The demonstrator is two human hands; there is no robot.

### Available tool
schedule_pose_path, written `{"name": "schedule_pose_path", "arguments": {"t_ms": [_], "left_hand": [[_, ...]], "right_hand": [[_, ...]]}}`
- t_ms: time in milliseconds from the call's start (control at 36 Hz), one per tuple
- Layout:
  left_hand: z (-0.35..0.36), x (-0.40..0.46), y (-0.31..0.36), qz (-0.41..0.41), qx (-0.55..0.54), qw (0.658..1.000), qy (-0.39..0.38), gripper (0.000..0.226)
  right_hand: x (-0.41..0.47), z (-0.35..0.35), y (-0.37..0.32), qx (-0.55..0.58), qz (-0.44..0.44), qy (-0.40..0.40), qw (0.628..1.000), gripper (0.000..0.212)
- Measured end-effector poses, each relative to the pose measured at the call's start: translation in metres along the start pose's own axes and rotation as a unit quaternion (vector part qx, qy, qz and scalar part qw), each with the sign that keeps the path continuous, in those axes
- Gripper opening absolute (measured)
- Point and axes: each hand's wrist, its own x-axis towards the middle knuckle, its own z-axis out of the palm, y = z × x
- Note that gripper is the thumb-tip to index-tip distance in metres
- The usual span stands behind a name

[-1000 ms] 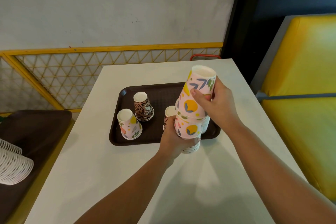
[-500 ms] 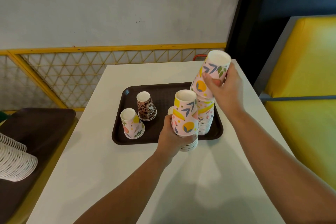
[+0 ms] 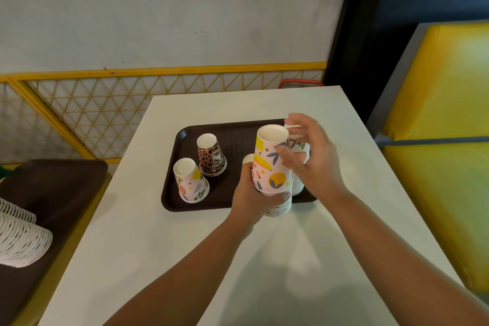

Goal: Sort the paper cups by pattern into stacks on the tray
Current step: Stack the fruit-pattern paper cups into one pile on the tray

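My left hand (image 3: 251,193) grips a stack of upside-down pink floral cups (image 3: 271,164) from below, just above the near right corner of the brown tray (image 3: 232,135). Fingers spread, my right hand (image 3: 315,164) holds nothing; its fingertips are at the top cup of that stack. Behind it a second pink floral stack (image 3: 301,147) stands on the tray, mostly hidden. A leopard-print cup (image 3: 211,157) and a single pink floral cup (image 3: 190,181) stand upside down on the tray's left half. Another cup (image 3: 248,159) peeks out behind my left hand.
The tray lies on a white table (image 3: 185,259). To the left is a second brown tray (image 3: 53,188) with a lying stack of white cups (image 3: 21,241). A yellow bench (image 3: 436,127) runs along the right, a yellow lattice rail (image 3: 105,103) behind.
My right hand lifted the top cup off the held stack, carried it right to the stack on the tray, let it go, and has come back to the held stack.
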Motion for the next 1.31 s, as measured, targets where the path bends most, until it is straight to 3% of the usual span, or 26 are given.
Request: {"name": "schedule_pose_path", "arguments": {"t_ms": [139,361,472,583,722,833,972,1111,1306], "left_hand": [[0.004,0.0,0.003,0.023,0.014,1.0,-0.009,0.088],[0.004,0.004,-0.001,0.049,0.056,0.997,-0.036,0.082],[0.002,0.004,-0.003,0.025,0.047,0.998,-0.04,0.083],[0.003,0.0,-0.005,-0.001,0.022,0.999,-0.039,0.098],[0.003,-0.002,-0.004,-0.012,0.025,0.999,-0.029,0.079],[0.002,-0.003,-0.003,-0.025,0.022,0.999,-0.02,0.085],[-0.002,-0.002,-0.003,-0.024,0.009,1.0,-0.015,0.071],[-0.002,-0.003,-0.002,-0.025,0.0,0.999,-0.022,0.073],[-0.003,-0.002,0.002,-0.011,-0.002,1.0,-0.019,0.072]], "right_hand": [[-0.008,0.012,0.001,-0.007,0.07,-0.077,0.994,0.068],[-0.007,0.011,0.002,-0.021,0.082,-0.057,0.995,0.064],[-0.001,0.009,-0.001,-0.01,0.084,-0.039,0.996,0.06],[0.006,0.004,-0.006,-0.007,0.068,-0.018,0.997,0.058],[0.017,-0.004,-0.015,0.009,0.055,0.0,0.998,0.055],[0.027,-0.013,-0.024,0.053,0.058,0.039,0.996,0.048],[0.044,-0.024,-0.033,0.085,0.046,0.125,0.987,0.041],[0.057,-0.027,-0.028,0.075,0.04,0.18,0.98,0.047],[0.056,-0.016,-0.008,0.043,0.06,0.144,0.987,0.057]]}}
